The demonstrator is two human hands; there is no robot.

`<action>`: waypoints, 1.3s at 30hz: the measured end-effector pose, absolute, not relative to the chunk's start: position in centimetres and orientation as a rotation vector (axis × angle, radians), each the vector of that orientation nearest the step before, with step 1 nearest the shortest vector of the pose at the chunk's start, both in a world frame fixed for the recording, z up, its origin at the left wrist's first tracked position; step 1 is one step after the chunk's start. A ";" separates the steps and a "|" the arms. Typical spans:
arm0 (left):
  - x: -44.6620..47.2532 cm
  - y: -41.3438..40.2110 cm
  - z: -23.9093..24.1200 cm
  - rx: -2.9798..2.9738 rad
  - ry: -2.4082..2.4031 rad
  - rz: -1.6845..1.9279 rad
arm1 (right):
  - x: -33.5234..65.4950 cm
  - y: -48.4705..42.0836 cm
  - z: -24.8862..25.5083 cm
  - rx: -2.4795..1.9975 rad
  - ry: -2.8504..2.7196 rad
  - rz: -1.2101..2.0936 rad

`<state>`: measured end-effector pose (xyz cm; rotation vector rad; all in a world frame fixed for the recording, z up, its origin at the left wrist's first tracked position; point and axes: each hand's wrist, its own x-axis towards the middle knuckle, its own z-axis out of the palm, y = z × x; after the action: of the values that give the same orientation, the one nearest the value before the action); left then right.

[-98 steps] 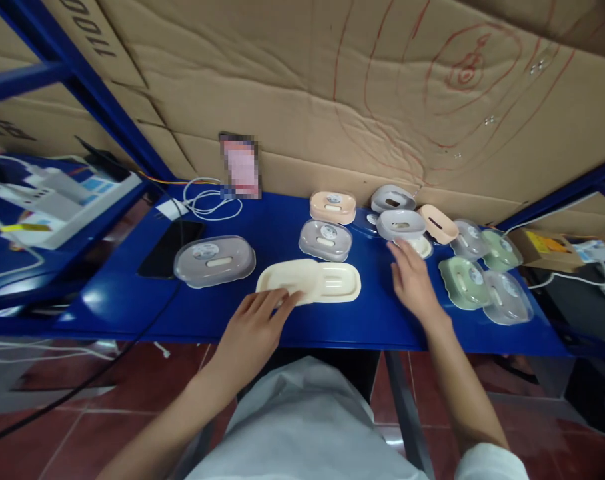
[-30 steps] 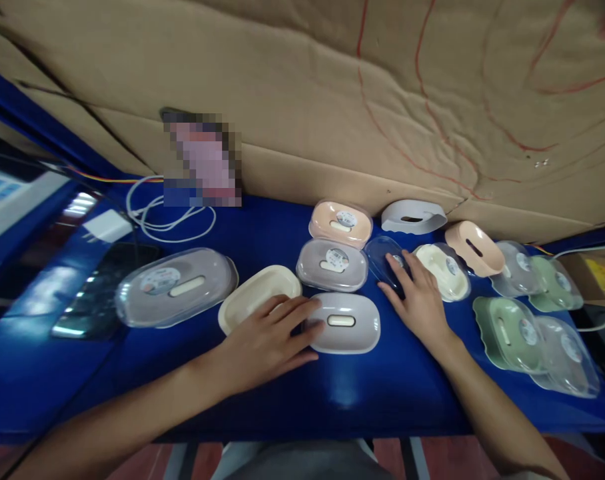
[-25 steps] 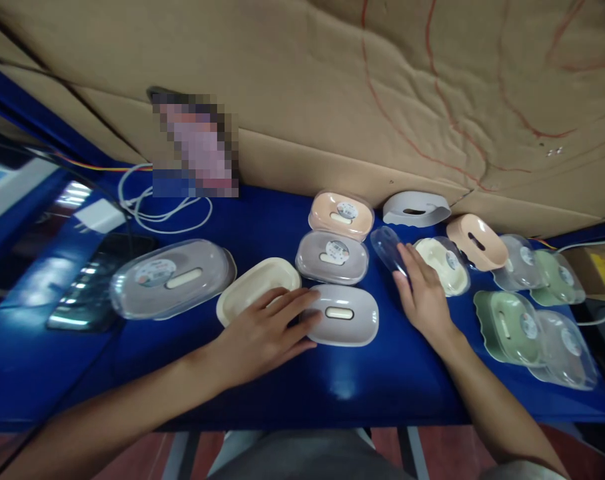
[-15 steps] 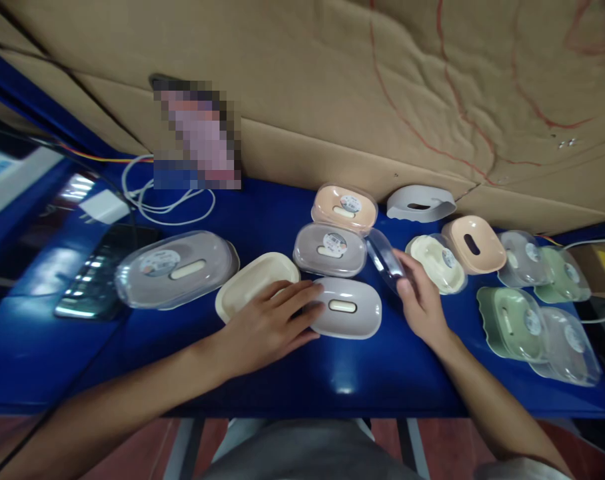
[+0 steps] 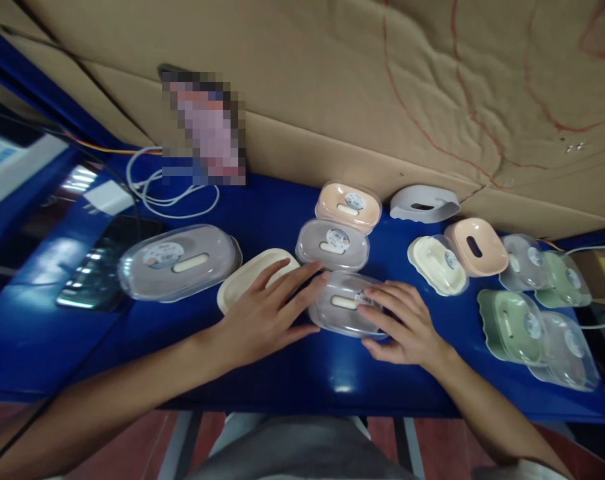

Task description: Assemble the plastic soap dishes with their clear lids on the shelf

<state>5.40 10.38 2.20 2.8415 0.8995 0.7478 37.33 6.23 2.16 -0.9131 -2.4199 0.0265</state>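
In front of me a grey soap box [image 5: 327, 313] has a clear plastic lid [image 5: 350, 283] over its top, with a pale oblong piece showing in its middle. My right hand [image 5: 407, 323] grips the lid's right end, thumb at the near edge and fingers across the top. At the left end my left hand [image 5: 270, 313] lies with fingers spread, their tips touching the box. Partly behind that hand is an open cream tray [image 5: 255, 273]. Directly beyond stands a lidded grey soap box [image 5: 310, 247] with a round label, then a lidded peach one [image 5: 327, 207].
To the left lie a lidded grey box [image 5: 147, 267], a dark phone [image 5: 95, 287] and a white charger [image 5: 107, 198] with cable. On the right are a cream box [image 5: 432, 267], a peach shell [image 5: 495, 247], a grey shell [image 5: 407, 203], a green box [image 5: 492, 327] and several others. Cardboard [image 5: 307, 100] walls the back.
My right hand has brought the tilted clear lid left and down onto the grey box. My left hand stays at the box's left end, its fingers spread a little wider.
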 end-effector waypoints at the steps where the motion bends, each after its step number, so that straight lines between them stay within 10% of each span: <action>1: 5.3 10.4 2.3 2.864 0.883 0.744 | 37.2 6.2 2.1 -0.926 -2.455 0.022; 39: 4.9 11.4 2.5 2.999 0.586 0.653 | 35.9 6.4 2.1 -0.785 -2.725 -0.196</action>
<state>4.88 11.41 2.53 2.9993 0.5864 0.6532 35.86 6.42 2.09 -0.7849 -2.7254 -0.1962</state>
